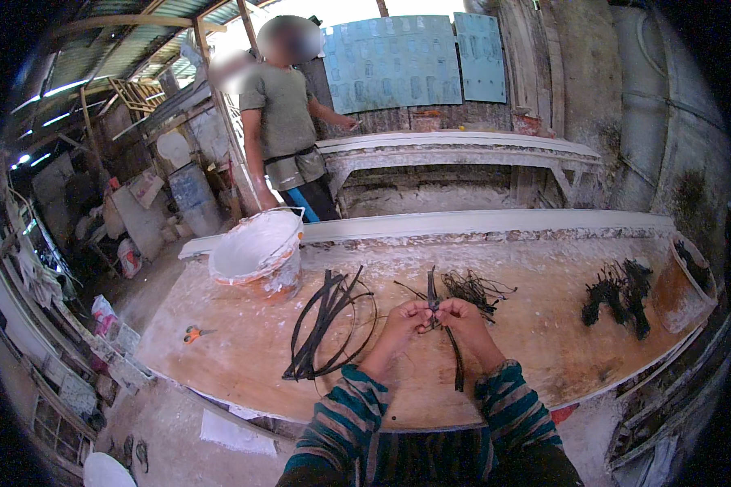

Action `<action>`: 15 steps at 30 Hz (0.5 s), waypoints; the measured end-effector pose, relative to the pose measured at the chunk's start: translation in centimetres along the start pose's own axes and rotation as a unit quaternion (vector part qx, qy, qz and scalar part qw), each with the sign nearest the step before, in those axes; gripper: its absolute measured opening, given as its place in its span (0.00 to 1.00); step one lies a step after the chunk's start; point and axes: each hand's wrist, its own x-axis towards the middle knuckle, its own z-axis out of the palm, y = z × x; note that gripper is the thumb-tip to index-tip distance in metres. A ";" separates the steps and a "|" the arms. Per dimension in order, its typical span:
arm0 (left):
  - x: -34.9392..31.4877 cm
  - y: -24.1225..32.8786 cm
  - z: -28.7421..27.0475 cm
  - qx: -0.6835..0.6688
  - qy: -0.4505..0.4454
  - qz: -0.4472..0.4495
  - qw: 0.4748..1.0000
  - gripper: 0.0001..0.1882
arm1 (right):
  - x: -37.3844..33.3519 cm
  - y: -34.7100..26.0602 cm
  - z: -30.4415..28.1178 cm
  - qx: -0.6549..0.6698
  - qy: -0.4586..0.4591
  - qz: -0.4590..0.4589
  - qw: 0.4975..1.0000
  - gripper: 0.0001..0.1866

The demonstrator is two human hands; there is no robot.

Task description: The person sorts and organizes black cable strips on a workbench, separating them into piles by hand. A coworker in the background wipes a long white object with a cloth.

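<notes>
My left hand point(408, 320) and my right hand point(460, 318) meet over the middle of the wooden table, fingertips pinched together. Between them they hold a black strip point(458, 357), one end sticking up past the fingers and the other trailing down toward me. What exactly the fingertips do at the join is too small to make out. Left of my hands lies a loose bundle of long black strips point(317, 325), some curled into loops. Just beyond my right hand is a tangle of thin black strands point(473, 290).
A plaster-smeared bucket point(256, 252) stands at the table's far left, with orange-handled scissors point(195, 334) nearer me. At the right are dark knotted bundles point(617, 294) and an orange-brown container point(681, 290). Across the table a person point(284, 114) stands beside a white bench point(463, 146).
</notes>
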 end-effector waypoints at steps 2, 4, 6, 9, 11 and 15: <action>-0.1 0.1 0.1 0.006 0.014 0.003 1.000 0.09 | 0.1 0.6 -0.2 0.008 -0.005 -0.027 1.000 0.04; 0.0 0.1 0.2 0.001 0.014 0.016 1.000 0.10 | 0.2 1.0 -0.2 -0.005 0.003 -0.032 0.999 0.05; 0.1 0.1 0.0 0.000 0.006 0.031 1.000 0.10 | 0.3 1.2 -0.1 -0.046 0.022 -0.019 0.999 0.06; 0.3 0.0 -0.2 0.005 0.001 0.040 0.999 0.10 | 0.3 0.9 0.0 -0.047 0.022 -0.018 0.999 0.07; 0.3 0.0 -0.3 0.003 0.001 0.042 0.999 0.10 | 0.1 0.4 0.0 -0.020 0.018 -0.036 0.999 0.07; 0.3 0.0 -0.3 0.003 0.006 0.042 0.999 0.11 | -0.3 -0.9 0.3 -0.033 0.044 -0.045 0.997 0.07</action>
